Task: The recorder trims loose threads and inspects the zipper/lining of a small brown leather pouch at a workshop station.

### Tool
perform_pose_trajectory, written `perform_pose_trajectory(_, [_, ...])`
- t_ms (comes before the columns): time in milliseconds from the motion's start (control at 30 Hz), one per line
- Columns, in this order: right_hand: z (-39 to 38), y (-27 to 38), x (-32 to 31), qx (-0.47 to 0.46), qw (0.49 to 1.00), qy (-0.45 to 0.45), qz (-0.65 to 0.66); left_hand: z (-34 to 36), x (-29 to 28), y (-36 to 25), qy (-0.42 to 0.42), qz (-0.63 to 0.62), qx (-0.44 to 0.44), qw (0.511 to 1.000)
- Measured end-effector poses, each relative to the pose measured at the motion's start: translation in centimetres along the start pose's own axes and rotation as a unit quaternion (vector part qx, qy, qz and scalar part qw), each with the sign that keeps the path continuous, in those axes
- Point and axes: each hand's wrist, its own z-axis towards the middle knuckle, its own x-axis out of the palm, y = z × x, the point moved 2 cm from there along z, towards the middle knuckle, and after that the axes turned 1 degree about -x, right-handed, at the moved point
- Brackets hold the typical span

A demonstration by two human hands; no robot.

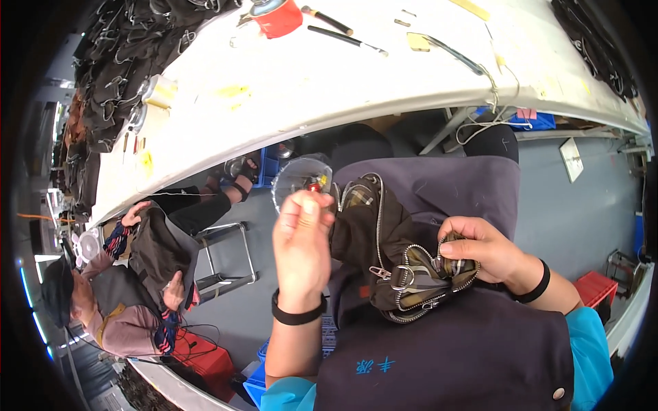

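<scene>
A dark brown bag (356, 233) with plaid lining and silver zips lies across my apron-covered lap. My right hand (473, 250) pinches the bag's zipped edge at its right end. My left hand (301, 240) is raised at the bag's left side, its fingers closed at the near rim of a clear plastic container (291, 171) that has small red and yellow pieces in it; what exactly the fingertips hold is hidden.
A white worktable (343, 72) ahead bears a red can (277, 20), brushes (343, 40), a cord and piles of dark bags (130, 55). At left a seated co-worker (127, 315) holds a dark bag, beside a metal stool (229, 253). Red crates (593, 288) stand on both sides.
</scene>
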Motion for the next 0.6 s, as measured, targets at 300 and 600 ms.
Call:
perform_pose_trajectory(300, [0.9, 0.6, -0.3, -0.011, 0.999, -0.009, -0.03, 8.6, -8.7, -7.3, -0.212, 0.259, 0.193, 0.922])
perform_pose_trajectory(600, [1.9, 0.6, -0.3, 0.005, 1.0, -0.017, -0.025, 14.3, -18.6, -11.7, -0.308, 0.469, 0.225, 0.797])
